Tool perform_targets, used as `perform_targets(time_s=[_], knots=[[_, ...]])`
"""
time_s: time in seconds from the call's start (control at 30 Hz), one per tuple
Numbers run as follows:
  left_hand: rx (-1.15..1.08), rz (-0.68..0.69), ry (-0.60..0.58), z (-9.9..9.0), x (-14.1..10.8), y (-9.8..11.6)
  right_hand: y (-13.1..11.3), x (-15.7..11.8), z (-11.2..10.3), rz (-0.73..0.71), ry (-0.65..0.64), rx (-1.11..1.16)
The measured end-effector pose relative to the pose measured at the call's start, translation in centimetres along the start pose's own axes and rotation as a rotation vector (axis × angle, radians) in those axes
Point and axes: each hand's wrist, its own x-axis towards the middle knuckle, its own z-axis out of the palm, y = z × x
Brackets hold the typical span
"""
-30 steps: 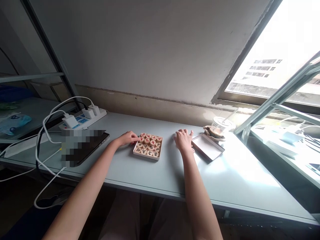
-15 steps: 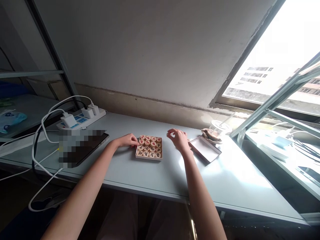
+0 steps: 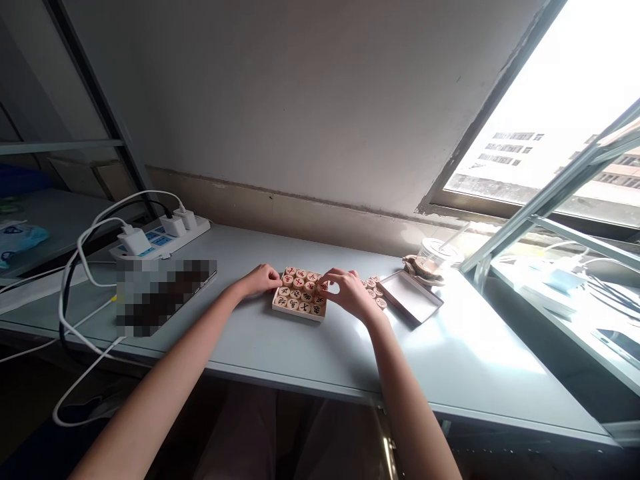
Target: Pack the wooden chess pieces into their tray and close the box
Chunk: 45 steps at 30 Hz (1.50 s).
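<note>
Plain grey wall [image 3: 300, 100], upper centre; flat beige band [image 3: 280, 212] along its foot, mid-frame. One metal-framed window [image 3: 575, 73], upper right, white with daylight. One long pale-grey desk [image 3: 280, 350], lower centre, glare [image 3: 480, 327] towards its right end. One slanting dark post [image 3: 87, 77], upper left. Silvery diagonal metal bars [image 3: 565, 187], right edge.

The tabletop [image 3: 300, 350] was plain pale grey, kinda shiny over on the right. Left side had a white power strip [image 3: 159, 240] toward the back and a dark flat gadget [image 3: 165, 293], mostly blurred out, in front of it. Middle had a shallow box [image 3: 299, 315] full of round pieces. Further right, some loose discs [image 3: 371, 293] lay just beside an upturned lid [image 3: 410, 298], with a clear cup [image 3: 437, 253] behind.
</note>
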Motion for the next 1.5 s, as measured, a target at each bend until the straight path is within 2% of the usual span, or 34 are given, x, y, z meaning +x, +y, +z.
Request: perform_targets(time_s=[0.23,0.37,0.43,0.5,0.6,0.67,0.87,1.03,1.2,1.27,1.33,1.43,1.5], knots=[[0.005,-0.002,0.060,0.5,0.3,-0.4,0.0,0.1,1.1,0.029,0.072,-0.163],[0.028,0.004,0.087,0.5,0.4,-0.6,0.5,0.2,0.7,0.064,0.068,-0.180],[0.042,0.009,0.098,0.5,0.4,-0.6,1.2,0.1,0.4,0.146,0.118,-0.253],[0.057,0.013,0.116,0.5,0.4,-0.6,2.2,-0.2,0.3,0.285,0.146,-0.392],[0.086,0.015,0.163,0.5,0.4,-0.8,3.7,-0.8,0.7,0.504,0.046,-0.542],[0.112,0.017,0.204,0.5,0.6,-1.1,4.3,-1.0,1.1,0.561,-0.021,-0.556],[0.192,0.027,0.293,0.4,0.8,-1.6,4.2,-0.9,0.9,0.541,-0.040,-0.530],[0.253,0.046,0.305,0.5,0.7,-1.5,3.8,-0.9,0.4,0.603,-0.022,-0.528],[0.287,0.044,0.306,0.6,0.6,-1.5,3.6,-0.7,0.6,0.568,-0.026,-0.497],[0.296,0.038,0.295,0.6,0.6,-1.4,3.4,-0.5,0.6,0.552,0.016,-0.463],[0.303,0.032,0.284,0.6,0.5,-1.3,3.0,-0.2,0.6,0.518,0.119,-0.368],[0.308,0.024,0.270,0.6,0.4,-1.1,2.0,0.4,1.0,0.383,0.275,-0.090],[0.309,0.023,0.264,0.5,0.3,-0.9,1.0,1.1,1.7,0.248,0.287,0.127]])
